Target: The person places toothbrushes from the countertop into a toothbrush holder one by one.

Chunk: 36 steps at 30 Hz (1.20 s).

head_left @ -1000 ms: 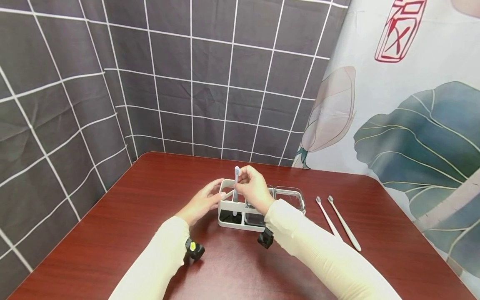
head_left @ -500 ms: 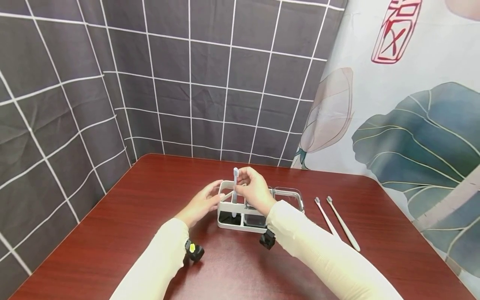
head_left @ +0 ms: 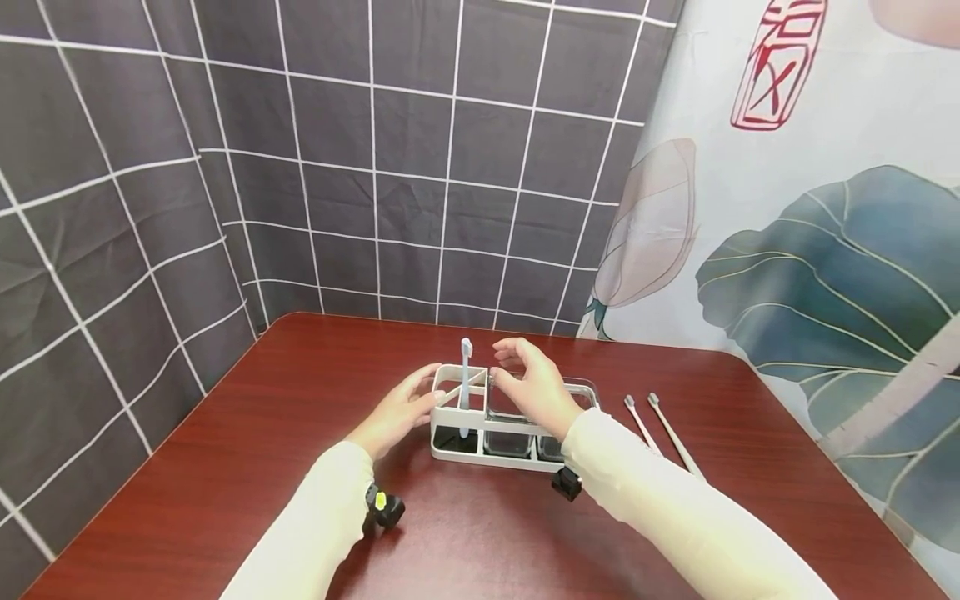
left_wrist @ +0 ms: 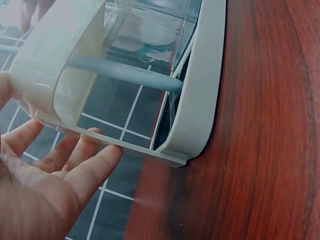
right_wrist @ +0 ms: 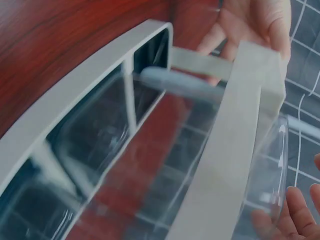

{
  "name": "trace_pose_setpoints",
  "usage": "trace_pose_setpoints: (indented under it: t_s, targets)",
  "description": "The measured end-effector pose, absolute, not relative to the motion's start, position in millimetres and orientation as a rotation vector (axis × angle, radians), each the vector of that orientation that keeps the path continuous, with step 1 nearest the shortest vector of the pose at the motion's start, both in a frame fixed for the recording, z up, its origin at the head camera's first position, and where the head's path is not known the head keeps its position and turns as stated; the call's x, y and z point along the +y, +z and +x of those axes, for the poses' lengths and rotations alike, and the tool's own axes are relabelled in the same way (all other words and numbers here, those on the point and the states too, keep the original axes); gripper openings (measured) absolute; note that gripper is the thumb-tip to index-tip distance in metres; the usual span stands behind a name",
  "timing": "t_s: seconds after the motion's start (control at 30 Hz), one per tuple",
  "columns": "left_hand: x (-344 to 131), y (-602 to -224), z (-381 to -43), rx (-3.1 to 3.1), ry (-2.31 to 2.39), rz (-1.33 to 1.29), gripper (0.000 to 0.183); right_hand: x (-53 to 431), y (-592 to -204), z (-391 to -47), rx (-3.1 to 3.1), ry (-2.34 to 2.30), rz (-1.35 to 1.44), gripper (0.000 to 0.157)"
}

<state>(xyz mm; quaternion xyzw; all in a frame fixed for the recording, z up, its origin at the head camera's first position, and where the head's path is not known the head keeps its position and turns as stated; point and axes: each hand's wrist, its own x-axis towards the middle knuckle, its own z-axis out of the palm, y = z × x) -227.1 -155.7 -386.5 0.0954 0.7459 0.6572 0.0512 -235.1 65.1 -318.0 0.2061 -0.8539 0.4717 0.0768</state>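
A white toothbrush holder [head_left: 506, 424] stands on the table, with clear cups [head_left: 583, 392] in its middle and right sections. In its left compartment a pale blue toothbrush [head_left: 466, 379] stands upright, bristles up; its lower end reaches the dark base in the left wrist view. My left hand [head_left: 397, 417] grips the holder's left end, thumb over the top rail and fingertips [left_wrist: 112, 152] against the end frame. My right hand [head_left: 538, 390] is apart from the toothbrush, over the cups, fingers relaxed with nothing between them.
Two more toothbrushes lie on the table to the right, a pinkish-white one [head_left: 642, 425] and a pale greenish one [head_left: 675, 437]. Behind the reddish-brown table [head_left: 330, 367] hangs a grey cloth [head_left: 412, 208] with white grid lines. My right sleeve [head_left: 675, 508] passes close to these brushes.
My right hand has let go of the blue toothbrush and moved right, away from it. The brush stays upright in the holder. My left hand keeps its grip on the left end.
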Motion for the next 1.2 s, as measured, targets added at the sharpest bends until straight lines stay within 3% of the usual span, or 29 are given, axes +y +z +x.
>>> trace_pose_setpoints:
  t_s: [0.77, 1.2]
  targets:
    - [-155.8, -387.3, -225.9, 2.285, 1.982, 0.285, 0.056, 136.9, -314.2, -236.1, -2.669, 0.883, 0.597, 0.053]
    - [-156.9, -386.6, -226.0, 2.290, 1.964, 0.283, 0.057, 171.5, -319.3, -248.1, -2.716, 0.819, 0.505, 0.055]
